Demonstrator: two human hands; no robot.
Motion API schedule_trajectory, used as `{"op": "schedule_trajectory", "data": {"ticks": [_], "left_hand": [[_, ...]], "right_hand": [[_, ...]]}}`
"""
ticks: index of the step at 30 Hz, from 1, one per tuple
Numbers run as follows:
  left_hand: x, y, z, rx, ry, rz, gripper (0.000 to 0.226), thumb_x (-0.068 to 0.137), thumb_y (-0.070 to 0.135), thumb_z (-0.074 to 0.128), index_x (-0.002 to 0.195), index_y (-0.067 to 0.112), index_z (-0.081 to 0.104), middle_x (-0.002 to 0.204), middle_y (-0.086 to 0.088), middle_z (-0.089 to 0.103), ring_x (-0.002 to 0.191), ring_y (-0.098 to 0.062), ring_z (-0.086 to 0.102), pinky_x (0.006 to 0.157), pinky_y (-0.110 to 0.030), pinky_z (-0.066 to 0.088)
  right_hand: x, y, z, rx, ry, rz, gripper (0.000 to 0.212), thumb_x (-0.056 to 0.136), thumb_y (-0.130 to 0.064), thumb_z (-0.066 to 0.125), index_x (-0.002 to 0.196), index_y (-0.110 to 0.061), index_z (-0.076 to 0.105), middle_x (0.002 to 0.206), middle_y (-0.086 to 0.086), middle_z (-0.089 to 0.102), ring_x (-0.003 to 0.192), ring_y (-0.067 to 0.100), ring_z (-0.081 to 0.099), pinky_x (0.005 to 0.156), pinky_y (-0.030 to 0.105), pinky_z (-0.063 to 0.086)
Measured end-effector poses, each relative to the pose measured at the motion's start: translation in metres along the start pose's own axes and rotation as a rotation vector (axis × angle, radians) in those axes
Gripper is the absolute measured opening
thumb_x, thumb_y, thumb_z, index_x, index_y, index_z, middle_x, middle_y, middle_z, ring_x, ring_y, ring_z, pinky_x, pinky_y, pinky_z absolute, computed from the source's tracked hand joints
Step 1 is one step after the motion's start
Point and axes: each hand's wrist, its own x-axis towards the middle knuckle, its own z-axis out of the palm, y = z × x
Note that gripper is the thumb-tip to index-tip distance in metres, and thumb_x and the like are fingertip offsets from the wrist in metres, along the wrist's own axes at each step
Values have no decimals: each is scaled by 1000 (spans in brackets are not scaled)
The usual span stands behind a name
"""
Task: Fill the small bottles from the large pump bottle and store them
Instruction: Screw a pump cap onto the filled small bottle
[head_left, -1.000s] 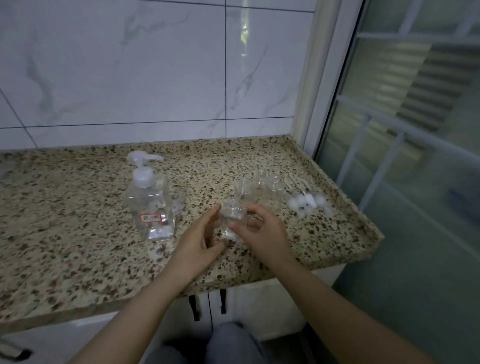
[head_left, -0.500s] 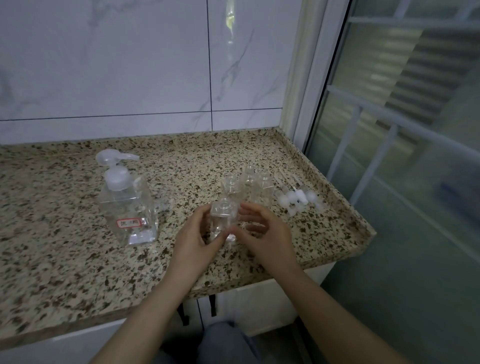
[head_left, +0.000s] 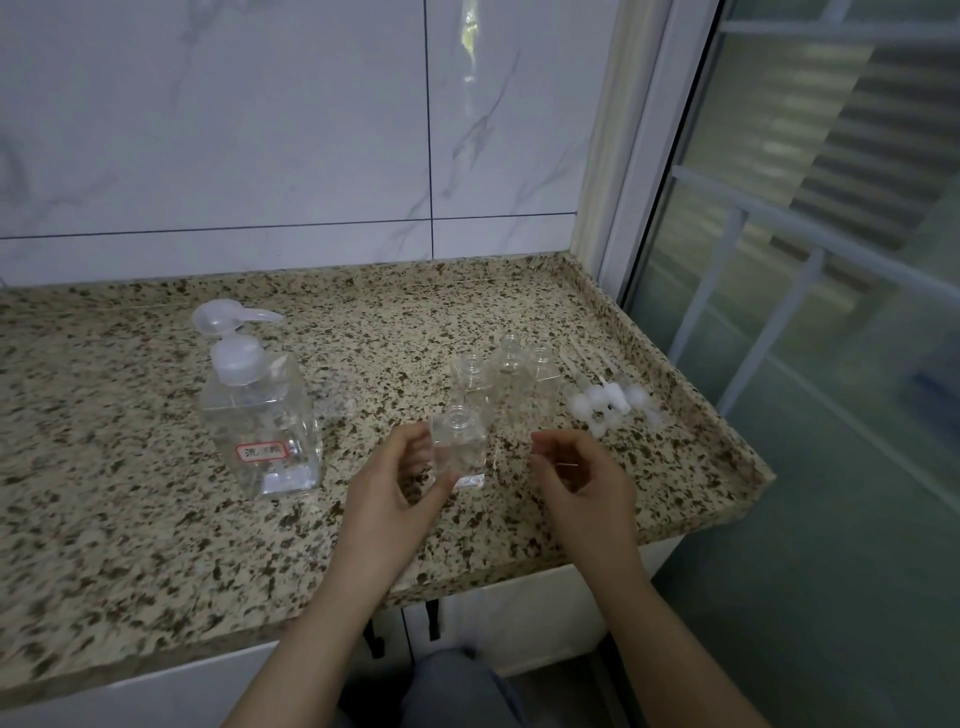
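Observation:
A clear small bottle (head_left: 460, 446) with no cap stands on the speckled granite counter (head_left: 130, 519). My left hand (head_left: 396, 486) grips it from the left, thumb at its base. My right hand (head_left: 581, 480) hovers to the right of it, apart from it, fingers loosely curled and holding nothing. A large clear pump bottle (head_left: 258, 413) with a red label stands to the left. Three more uncapped small bottles (head_left: 511, 376) stand behind the held one.
A cluster of white pump caps with tubes (head_left: 610, 402) lies near the counter's raised right edge. A marble-tiled wall (head_left: 260, 130) stands behind, a window frame (head_left: 649, 156) to the right. White cabinet doors (head_left: 519, 613) sit below the counter's front edge.
My right hand has let go of the small bottle and moved away to the right. My left hand still holds the bottle.

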Motion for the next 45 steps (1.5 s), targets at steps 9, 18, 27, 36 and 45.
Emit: {"op": "schedule_trajectory", "data": {"ticks": [9, 18, 27, 36, 45], "left_hand": [[-2, 2, -2, 1, -21, 9, 47, 84, 31, 75, 127, 26, 56, 114, 18, 65, 104, 4, 60, 88, -9, 44], [-2, 3, -3, 9, -21, 8, 46, 85, 30, 75, 126, 27, 56, 114, 17, 65, 105, 3, 61, 88, -7, 43], [-2, 4, -2, 6, -20, 10, 45, 85, 30, 75, 126, 27, 55, 112, 19, 64, 104, 5, 60, 84, 0, 41], [-5, 8, -3, -10, -9, 11, 43, 87, 29, 74, 123, 35, 51, 109, 23, 61, 102, 11, 57, 83, 1, 41], [-3, 4, -2, -16, -10, 15, 44, 86, 29, 74, 124, 34, 52, 110, 21, 61, 101, 5, 59, 84, -7, 46]], "right_hand": [[50, 12, -17, -462, 176, -66, 38, 82, -13, 80, 118, -18, 68, 116, -1, 58, 113, 20, 51, 91, 23, 38], [59, 26, -20, -537, 108, -86, 31, 86, -14, 78, 115, -18, 68, 109, 1, 59, 100, 19, 58, 83, 22, 42], [56, 26, -20, -555, 84, -135, 28, 82, -16, 75, 110, -14, 71, 93, -2, 60, 86, 18, 60, 78, 38, 55], [60, 29, -15, -863, 181, -237, 33, 80, -40, 82, 106, -21, 77, 95, -3, 70, 94, 26, 60, 76, 39, 50], [64, 22, -14, -832, 199, -174, 24, 89, -40, 72, 98, -18, 72, 93, -2, 71, 95, 25, 62, 79, 42, 52]]}}
